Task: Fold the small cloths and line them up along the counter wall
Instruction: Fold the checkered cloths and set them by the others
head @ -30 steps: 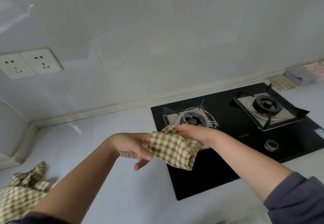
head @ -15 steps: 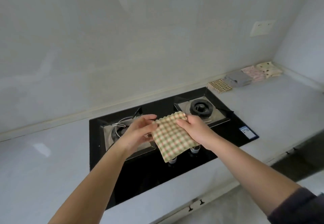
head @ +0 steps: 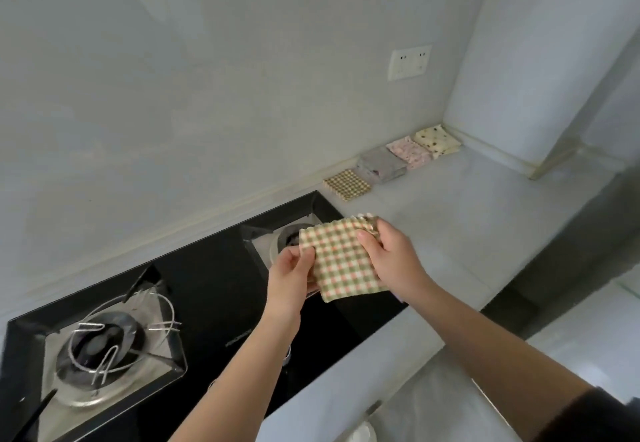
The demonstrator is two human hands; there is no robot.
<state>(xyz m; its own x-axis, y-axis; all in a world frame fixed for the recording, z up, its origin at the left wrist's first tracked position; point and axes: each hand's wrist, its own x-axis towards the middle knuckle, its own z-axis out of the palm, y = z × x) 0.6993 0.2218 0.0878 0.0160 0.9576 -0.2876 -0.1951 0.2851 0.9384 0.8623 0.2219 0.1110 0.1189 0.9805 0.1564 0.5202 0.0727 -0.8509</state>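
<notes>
Half a second ago the green-and-pink checked cloth [head: 341, 261] was held over the middle of the black hob [head: 207, 303]; now it hangs in the air over the hob's right burner [head: 289, 237] and right edge, nearer to the row of folded cloths. It is a flat, folded square, no longer bunched as it was a second ago. The left hand [head: 294, 270] pinches its left edge, thumb on top and fingers curled beneath. The right hand [head: 388, 258] grips its far right corner, thumb lying on the fabric. The view has swung to the right, so the left burner [head: 100, 344] with its wire pot stand now sits near the left edge. The pale grey desk [head: 433, 220] carries the hob and runs right into a corner. Along the far wall [head: 207, 95], right of the hob, four folded cloths lie side by side: a small brown checked one [head: 347, 184], a grey one [head: 381, 164], a pink patterned one [head: 408, 151] and a cream dotted one [head: 437, 140] nearest the corner. A white socket plate [head: 409, 62] sits on the wall above them. A dark sleeve shows at the near right.
</notes>
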